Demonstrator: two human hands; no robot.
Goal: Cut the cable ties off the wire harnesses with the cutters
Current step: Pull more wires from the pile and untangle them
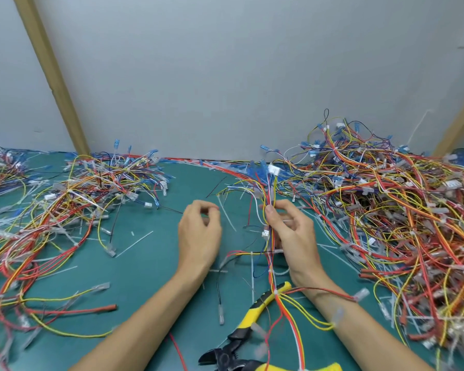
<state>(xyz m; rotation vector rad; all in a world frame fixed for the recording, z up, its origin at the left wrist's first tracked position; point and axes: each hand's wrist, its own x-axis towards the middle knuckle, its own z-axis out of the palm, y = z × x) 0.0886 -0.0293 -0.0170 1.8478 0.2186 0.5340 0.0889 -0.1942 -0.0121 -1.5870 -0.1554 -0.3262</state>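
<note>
Partway, I reckon: cut ties point(134, 243) litter the tabletop point(145, 279), right pile point(391, 210) looks undone; right hand point(289, 231) grips a harness point(270, 188) mid-tabletop, left hand point(198, 231) curled, contents unclear, cutters point(239, 344) lying near me.

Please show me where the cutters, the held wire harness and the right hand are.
cutters point(252, 313), head view, on the upper yellow handle.
wire harness point(269, 191), head view, on the wires just above the fingers.
right hand point(289, 231), head view, on the middle of the hand.
</note>
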